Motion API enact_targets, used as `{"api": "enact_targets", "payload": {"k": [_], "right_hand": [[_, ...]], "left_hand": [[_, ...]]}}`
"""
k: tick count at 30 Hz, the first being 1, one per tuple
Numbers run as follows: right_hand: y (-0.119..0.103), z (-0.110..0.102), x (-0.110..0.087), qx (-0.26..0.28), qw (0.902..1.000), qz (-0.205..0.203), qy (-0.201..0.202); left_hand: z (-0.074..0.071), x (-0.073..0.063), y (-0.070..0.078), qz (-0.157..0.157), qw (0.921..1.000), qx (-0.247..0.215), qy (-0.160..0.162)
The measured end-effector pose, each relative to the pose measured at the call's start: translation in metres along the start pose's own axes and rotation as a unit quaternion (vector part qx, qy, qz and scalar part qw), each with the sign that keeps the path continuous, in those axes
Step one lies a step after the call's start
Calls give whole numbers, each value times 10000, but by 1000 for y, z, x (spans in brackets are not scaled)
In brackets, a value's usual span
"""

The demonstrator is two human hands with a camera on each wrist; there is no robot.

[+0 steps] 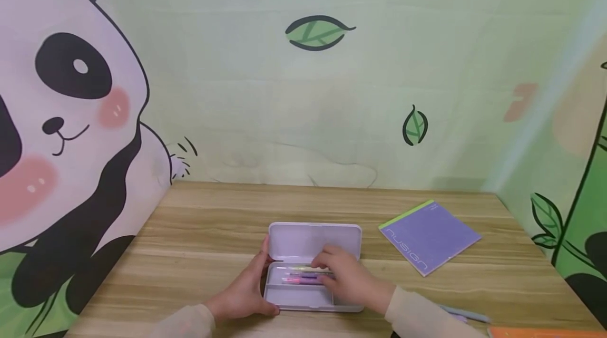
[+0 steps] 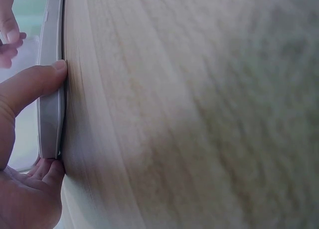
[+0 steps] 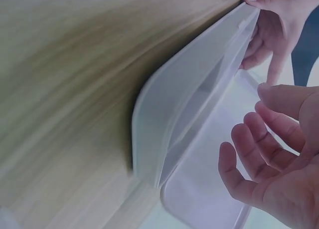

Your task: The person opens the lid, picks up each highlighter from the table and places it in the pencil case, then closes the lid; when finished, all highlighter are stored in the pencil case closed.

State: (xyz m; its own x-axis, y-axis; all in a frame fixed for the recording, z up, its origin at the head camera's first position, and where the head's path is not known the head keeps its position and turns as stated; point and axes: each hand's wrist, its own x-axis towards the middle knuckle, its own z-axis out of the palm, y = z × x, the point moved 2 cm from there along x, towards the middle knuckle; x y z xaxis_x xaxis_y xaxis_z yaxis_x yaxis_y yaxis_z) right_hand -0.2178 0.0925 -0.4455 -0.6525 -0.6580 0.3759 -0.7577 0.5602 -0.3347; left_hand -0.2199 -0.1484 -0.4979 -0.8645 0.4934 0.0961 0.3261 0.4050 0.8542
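A pale lilac pencil case [image 1: 300, 299] lies open on the wooden table, its lid [image 1: 303, 242] tipped back. Several pens [image 1: 303, 280] lie in its rear compartment. My left hand [image 1: 243, 291] holds the case's left end, thumb at the front edge and fingers round the side; the left wrist view shows the thumb [image 2: 37, 87] against the case's wall [image 2: 50, 119]. Over the right part of the case hovers my right hand [image 1: 354, 278], near the pens' right ends. In the right wrist view, the loosely bent fingers [image 3: 249, 149] hold nothing.
A purple notebook [image 1: 429, 240] with a green edge lies on the table [image 1: 213, 222] to the right. By the right sleeve are a grey-blue pen [image 1: 469, 314] and an orange item [image 1: 545, 332], cut off by the frame. A panda-print cloth [image 1: 237, 90] stands behind.
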Motion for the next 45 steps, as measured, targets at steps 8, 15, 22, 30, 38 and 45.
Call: {"api": "enact_targets", "payload": {"k": [8,15,22,30,38,45], "right_hand": [[7,-18,-16,447,9988,204,75],[23,-31,-38,524,9973,-22,512],[38,-46,-66,478,9965,240,637],[58,-64,-96,511,9943,847,386],[77,-73,-127,269,9958,650,583],[91,-73,-151,-31,9954,682,673]], "left_hand": [[0,1,-4,3,9999,106,9],[1,1,-3,-81,9998,198,-5],[2,1,-3,-87,9999,112,-62],[0,2,-3,-8,9997,224,19],[-1,1,-2,-93,9998,168,-10],[-1,0,0,-59,9999,148,3]]}}
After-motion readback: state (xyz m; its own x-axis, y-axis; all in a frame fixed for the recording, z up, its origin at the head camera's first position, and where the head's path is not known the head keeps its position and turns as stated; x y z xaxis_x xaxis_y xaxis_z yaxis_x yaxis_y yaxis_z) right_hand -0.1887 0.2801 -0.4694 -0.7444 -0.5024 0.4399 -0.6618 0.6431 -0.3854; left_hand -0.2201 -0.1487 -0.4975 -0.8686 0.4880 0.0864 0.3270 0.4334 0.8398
